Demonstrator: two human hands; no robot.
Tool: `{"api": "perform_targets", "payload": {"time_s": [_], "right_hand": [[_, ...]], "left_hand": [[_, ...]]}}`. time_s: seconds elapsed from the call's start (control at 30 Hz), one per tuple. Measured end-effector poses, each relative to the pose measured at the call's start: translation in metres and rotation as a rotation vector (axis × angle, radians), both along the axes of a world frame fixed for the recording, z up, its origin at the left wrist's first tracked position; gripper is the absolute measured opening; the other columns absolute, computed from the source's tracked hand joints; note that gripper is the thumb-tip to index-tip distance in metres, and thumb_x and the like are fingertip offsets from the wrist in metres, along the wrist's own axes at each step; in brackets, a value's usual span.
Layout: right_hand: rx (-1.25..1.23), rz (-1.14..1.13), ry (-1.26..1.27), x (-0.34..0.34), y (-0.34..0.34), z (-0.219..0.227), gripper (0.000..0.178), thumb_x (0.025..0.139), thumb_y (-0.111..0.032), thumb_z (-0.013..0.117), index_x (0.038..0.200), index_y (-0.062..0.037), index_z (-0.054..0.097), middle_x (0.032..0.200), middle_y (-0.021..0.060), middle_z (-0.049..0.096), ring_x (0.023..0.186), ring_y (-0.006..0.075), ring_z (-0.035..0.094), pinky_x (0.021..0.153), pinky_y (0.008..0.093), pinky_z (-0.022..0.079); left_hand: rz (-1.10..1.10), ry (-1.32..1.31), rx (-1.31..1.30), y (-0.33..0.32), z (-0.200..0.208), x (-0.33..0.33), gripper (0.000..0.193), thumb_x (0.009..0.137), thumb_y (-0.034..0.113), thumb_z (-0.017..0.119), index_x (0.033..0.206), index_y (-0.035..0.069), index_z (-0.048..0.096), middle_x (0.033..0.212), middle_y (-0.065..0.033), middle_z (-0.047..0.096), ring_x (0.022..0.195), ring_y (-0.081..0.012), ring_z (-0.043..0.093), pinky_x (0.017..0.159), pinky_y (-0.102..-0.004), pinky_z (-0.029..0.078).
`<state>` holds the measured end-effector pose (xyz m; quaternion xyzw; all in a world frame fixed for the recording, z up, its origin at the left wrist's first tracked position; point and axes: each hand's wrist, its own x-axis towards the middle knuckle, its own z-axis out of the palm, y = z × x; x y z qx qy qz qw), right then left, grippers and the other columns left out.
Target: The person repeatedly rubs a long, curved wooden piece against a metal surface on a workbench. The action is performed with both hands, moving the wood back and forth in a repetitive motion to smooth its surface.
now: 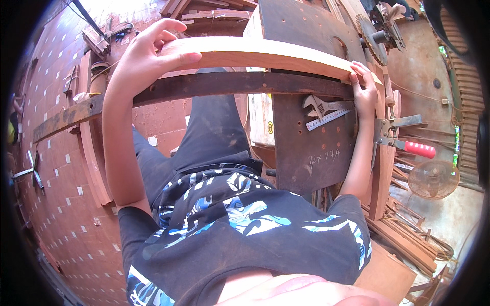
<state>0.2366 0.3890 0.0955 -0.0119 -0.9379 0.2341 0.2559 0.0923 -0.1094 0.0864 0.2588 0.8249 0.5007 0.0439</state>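
Observation:
A pale, smooth wooden plank (265, 52) spans the space between my two hands, lying crosswise over the dark machine table. My left hand (153, 53) grips its left end, the thumb along the near face and the fingers bent at the far side. At the other end, my right hand (364, 84) is closed round the plank with its fingertips on the edge. Nearer to me and roughly parallel runs a long dark bar (224, 85). Close to my right wrist, an adjustable wrench (321, 106) and a short steel ruler (326, 120) lie on the table.
The dark metal table (316, 153) has holes and chalk writing. A toothed circular saw blade (371, 40) stands beyond my right hand. Right of my forearm is a toggle clamp with a red handle (419, 149). Stacked timber (408, 239) and a round fan (434, 179) are farther right.

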Motion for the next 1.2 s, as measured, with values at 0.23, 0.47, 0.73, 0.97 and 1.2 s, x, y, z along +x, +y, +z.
{"api": "perform_targets", "payload": {"time_s": [0.23, 0.47, 0.73, 0.97, 1.2], "right_hand": [[0.183, 0.004, -0.039, 0.001, 0.003, 0.002, 0.039, 0.1, -0.037, 0.066, 0.124, -0.007, 0.07, 0.137, 0.0132, 0.064, 0.13, 0.0295, 0.058, 0.112, 0.0411, 0.042], [0.246, -0.025, -0.091, 0.002, 0.008, 0.0, 0.05, 0.1, -0.045, 0.061, 0.134, -0.0091, 0.065, 0.144, 0.0151, 0.059, 0.136, 0.0314, 0.052, 0.116, 0.0436, 0.037], [0.228, -0.011, -0.114, 0.004, 0.012, 0.002, 0.058, 0.095, -0.051, 0.067, 0.134, -0.0085, 0.065, 0.138, 0.0138, 0.062, 0.134, 0.0315, 0.053, 0.115, 0.0437, 0.038], [0.215, 0.004, -0.081, 0.005, 0.005, 0.006, 0.054, 0.094, -0.048, 0.069, 0.129, -0.0069, 0.068, 0.132, 0.0132, 0.065, 0.131, 0.0302, 0.054, 0.114, 0.0432, 0.039], [0.108, 0.003, -0.064, 0.002, 0.012, 0.001, 0.044, 0.102, -0.042, 0.061, 0.124, -0.0052, 0.07, 0.128, 0.0134, 0.068, 0.128, 0.0294, 0.055, 0.113, 0.0422, 0.038]], "left_hand": [[-0.022, 0.056, 0.0, 0.0, 0.001, 0.002, 0.063, 0.074, 0.039, 0.091, 0.12, 0.007, 0.063, 0.089, -0.0043, 0.065, 0.079, -0.0125, 0.059, 0.07, -0.0268, 0.048], [-0.066, 0.044, -0.031, -0.001, 0.0, 0.002, 0.057, 0.075, 0.034, 0.09, 0.117, 0.01, 0.061, 0.084, 0.0018, 0.054, 0.076, -0.0084, 0.056, 0.065, -0.0231, 0.046], [-0.11, 0.019, -0.061, -0.001, 0.002, 0.003, 0.054, 0.077, 0.031, 0.088, 0.119, 0.011, 0.061, 0.093, 0.0003, 0.053, 0.082, -0.0094, 0.056, 0.068, -0.0232, 0.047], [-0.094, 0.148, -0.106, -0.002, 0.0, 0.006, 0.057, 0.078, 0.031, 0.088, 0.124, 0.012, 0.061, 0.095, -0.0001, 0.055, 0.082, -0.0096, 0.056, 0.07, -0.0239, 0.047], [-0.038, -0.013, -0.157, 0.003, 0.011, 0.007, 0.04, 0.086, 0.034, 0.082, 0.11, 0.004, 0.07, 0.09, -0.0009, 0.065, 0.081, -0.0079, 0.057, 0.071, -0.0262, 0.047]]}}
